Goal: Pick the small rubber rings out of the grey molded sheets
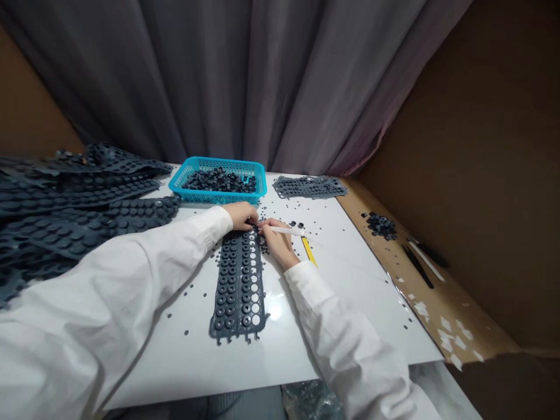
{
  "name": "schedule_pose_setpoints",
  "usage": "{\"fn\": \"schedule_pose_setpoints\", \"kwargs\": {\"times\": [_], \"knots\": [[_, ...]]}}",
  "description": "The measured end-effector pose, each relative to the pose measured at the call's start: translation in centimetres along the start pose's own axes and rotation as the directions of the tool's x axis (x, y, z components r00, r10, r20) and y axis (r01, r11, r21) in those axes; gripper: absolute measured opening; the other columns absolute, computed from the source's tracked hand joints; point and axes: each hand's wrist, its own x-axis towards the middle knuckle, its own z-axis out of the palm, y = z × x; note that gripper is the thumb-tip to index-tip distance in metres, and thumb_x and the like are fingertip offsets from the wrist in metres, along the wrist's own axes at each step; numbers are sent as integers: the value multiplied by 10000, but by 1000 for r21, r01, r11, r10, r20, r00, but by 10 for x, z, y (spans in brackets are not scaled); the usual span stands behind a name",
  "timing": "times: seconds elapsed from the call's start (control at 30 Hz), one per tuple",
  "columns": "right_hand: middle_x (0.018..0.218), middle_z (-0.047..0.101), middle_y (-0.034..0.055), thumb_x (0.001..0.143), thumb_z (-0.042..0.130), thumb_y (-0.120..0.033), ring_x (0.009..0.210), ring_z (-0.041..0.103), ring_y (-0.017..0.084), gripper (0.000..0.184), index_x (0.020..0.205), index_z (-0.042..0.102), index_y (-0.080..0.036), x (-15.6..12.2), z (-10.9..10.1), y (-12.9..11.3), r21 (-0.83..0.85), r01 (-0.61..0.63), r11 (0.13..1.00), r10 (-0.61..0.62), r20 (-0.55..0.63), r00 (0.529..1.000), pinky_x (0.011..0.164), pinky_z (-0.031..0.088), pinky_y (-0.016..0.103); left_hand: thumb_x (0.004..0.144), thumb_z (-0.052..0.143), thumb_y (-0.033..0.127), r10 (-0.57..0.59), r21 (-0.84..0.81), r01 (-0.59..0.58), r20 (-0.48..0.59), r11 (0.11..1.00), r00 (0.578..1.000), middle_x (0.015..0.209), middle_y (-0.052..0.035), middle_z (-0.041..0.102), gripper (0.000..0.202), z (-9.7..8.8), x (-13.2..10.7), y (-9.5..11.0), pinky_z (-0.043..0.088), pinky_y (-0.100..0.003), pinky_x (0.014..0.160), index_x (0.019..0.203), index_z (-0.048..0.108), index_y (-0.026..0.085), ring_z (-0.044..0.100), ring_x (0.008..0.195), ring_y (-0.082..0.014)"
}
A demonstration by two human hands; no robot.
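Observation:
A dark grey moulded rubber sheet (pixel 238 280) lies lengthwise before me, with rows of round ring-shaped parts. Its right-hand column is mostly open holes that show the white table. My left hand (pixel 241 216) is at the sheet's far end, fingers bent and closed on its edge. Close beside it, my right hand (pixel 280 244) grips a slim white tool (pixel 286 231) whose kind I cannot make out. The right fingertips meet the sheet's far right corner, near the left fingers. What lies between the fingertips is too small to tell.
Behind the hands stands a blue basket (pixel 261 185) of small black parts. Rubber sheets (pixel 83 216) are heaped left; a punched sheet (pixel 310 186) lies back right. A yellow-handled tool (pixel 308 251) is near my right wrist. Black pieces (pixel 381 226) sit on cardboard; small discs litter the table.

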Motion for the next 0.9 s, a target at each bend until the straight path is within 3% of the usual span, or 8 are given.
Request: {"fn": "schedule_pose_setpoints", "kwargs": {"times": [0.37,0.57,0.67,0.77,0.83,0.9], "knots": [[511,512,-12,728,431,-227,562,452,146,208,557,548,-204,1,4,-8,-184,67,981,-65,19,998,560,342,250,633,630,121,58,-57,-62,-70,996,996,719,-40,642,88,4,8,0,420,-284,714,661,650,202,587,794,-215],[496,490,-20,723,424,-221,538,434,138,219,532,531,-203,-1,4,-6,-210,84,974,-84,12,996,576,340,252,676,611,147,-63,-266,7,-203,964,977,682,-43,637,61,14,-1,1,427,-287,738,625,628,177,583,744,-196],[492,495,-22,719,430,-217,533,440,138,219,529,538,-202,-2,4,-6,-206,81,975,-82,6,997,581,341,254,735,588,231,-228,-426,76,-316,901,921,732,-40,650,87,16,-16,-5,432,-295,739,714,640,165,573,728,-181],[505,522,-18,717,439,-213,534,455,139,219,529,550,-199,-2,4,-6,-191,67,979,-68,1,998,579,342,255,778,565,370,-435,-616,119,-393,779,810,766,-45,644,235,16,-30,-14,437,-317,727,801,629,145,554,714,-175],[534,560,-13,723,442,-216,553,483,143,218,552,576,-198,-3,3,-7,-166,56,984,-56,2,998,585,355,253,741,598,476,-530,-742,100,-372,663,762,759,-38,637,348,15,-37,-15,446,-315,702,828,621,141,550,694,-166],[584,607,-8,736,440,-226,592,527,149,221,606,616,-198,-4,2,-6,-129,48,990,-47,8,999,601,380,248,687,633,556,-582,-846,64,-307,529,753,745,-35,631,454,16,-43,-8,451,-301,655,863,620,137,544,652,-150]]}}
